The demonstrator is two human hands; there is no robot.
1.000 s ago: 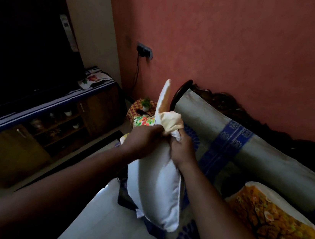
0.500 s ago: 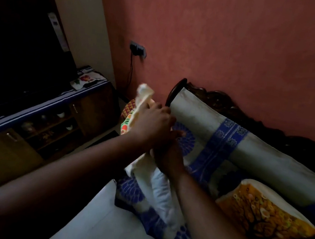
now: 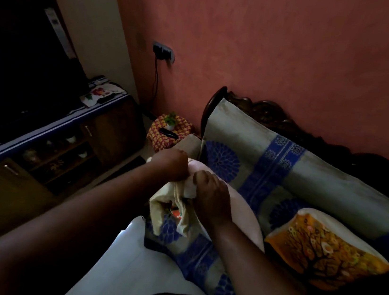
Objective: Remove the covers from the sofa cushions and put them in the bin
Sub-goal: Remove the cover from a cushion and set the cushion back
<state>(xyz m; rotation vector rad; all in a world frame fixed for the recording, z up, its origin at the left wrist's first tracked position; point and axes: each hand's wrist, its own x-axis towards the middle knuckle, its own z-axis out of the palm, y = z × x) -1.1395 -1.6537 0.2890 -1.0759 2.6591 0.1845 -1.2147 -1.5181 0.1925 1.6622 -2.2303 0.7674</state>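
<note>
Dim room, terracotta wall [image 3: 288,48] behind blue-patterned grey sofa [image 3: 249,152]. Left hand [image 3: 169,163] and right hand [image 3: 211,199] both clenched on crumpled cream cushion cover [image 3: 168,208], bunched over pale bare cushion [image 3: 242,210] on sofa seat; orange tree-print cushion [image 3: 323,251] just beside.
</note>
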